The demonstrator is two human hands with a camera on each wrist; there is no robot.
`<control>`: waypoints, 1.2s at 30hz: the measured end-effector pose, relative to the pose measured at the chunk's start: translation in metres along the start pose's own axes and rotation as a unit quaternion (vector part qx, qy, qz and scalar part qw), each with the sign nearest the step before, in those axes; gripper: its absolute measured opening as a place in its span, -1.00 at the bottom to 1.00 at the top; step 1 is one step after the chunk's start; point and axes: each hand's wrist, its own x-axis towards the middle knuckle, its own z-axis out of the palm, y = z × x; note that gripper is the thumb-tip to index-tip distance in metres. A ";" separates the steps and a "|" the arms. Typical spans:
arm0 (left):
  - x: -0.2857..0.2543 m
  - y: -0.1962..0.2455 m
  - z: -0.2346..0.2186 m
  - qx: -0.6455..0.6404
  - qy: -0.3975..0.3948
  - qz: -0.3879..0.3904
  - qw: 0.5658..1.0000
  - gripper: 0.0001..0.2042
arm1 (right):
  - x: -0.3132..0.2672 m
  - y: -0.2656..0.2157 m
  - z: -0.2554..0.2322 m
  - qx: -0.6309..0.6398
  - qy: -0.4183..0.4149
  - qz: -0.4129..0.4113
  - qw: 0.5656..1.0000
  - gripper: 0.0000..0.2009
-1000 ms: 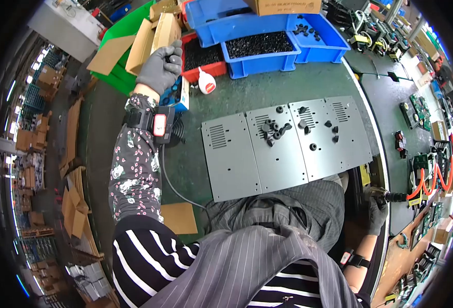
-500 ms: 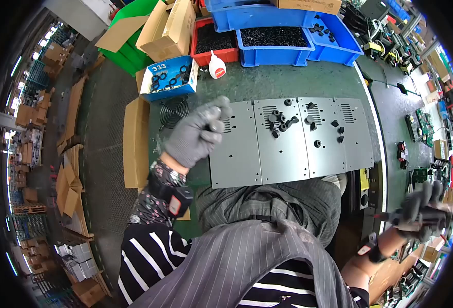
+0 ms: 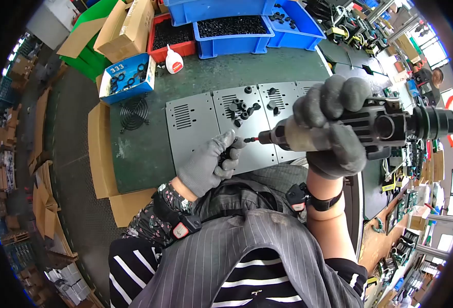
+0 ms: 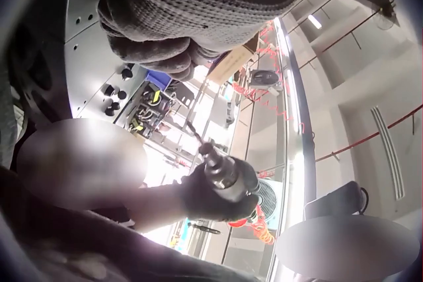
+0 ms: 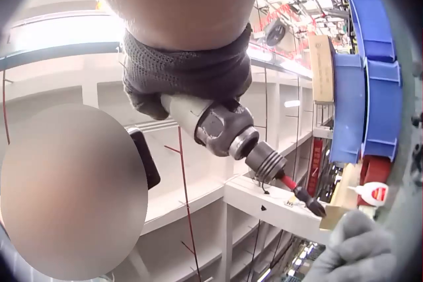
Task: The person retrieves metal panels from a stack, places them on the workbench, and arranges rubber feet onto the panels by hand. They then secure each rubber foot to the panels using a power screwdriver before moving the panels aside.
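Note:
In the head view my gloved right hand [image 3: 331, 126] grips a power screwdriver [image 3: 385, 126], held level above the right of the grey metal panels [image 3: 193, 146]. Its red and black bit [image 5: 305, 196] points left toward my left hand. My gloved left hand [image 3: 206, 164] is over the near edge of the panels, fingers curled, with small dark pieces [image 3: 227, 154] showing between them; their kind is hidden by the fingers. The bit tip is close beside its fingertips. Several black rubber feet [image 3: 242, 109] lie in a cluster on the panels.
Behind the panels stand blue bins [image 3: 231, 43] and a red bin [image 3: 188, 50] of small black parts. A white bottle [image 3: 174, 61], a blue box [image 3: 129, 84] of black rings and a round fan guard [image 3: 134, 114] are at the left. An open carton [image 3: 126, 31] stands farther back.
My left hand has come from the boxes at the back left to the panels' near edge. My right hand has brought the screwdriver from the right side over the panels.

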 end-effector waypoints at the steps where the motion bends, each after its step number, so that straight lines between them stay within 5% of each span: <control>1: 0.001 0.000 -0.001 -0.006 -0.001 -0.005 1.000 -0.67 | -0.001 0.004 0.001 -0.006 -0.001 -0.006 1.000 -0.68; 21: 0.007 -0.006 0.007 -0.072 -0.017 -0.035 0.997 -0.70 | -0.019 0.009 0.004 -0.037 0.057 -0.055 0.996 -0.69; 32: 0.008 -0.012 0.015 -0.042 -0.003 0.015 0.999 -0.73 | -0.028 0.015 -0.008 0.003 0.097 -0.069 0.993 -0.65; 36: 0.003 -0.002 0.015 0.027 0.028 0.015 0.999 -0.74 | -0.026 0.021 -0.022 0.078 0.204 -0.066 0.974 -0.54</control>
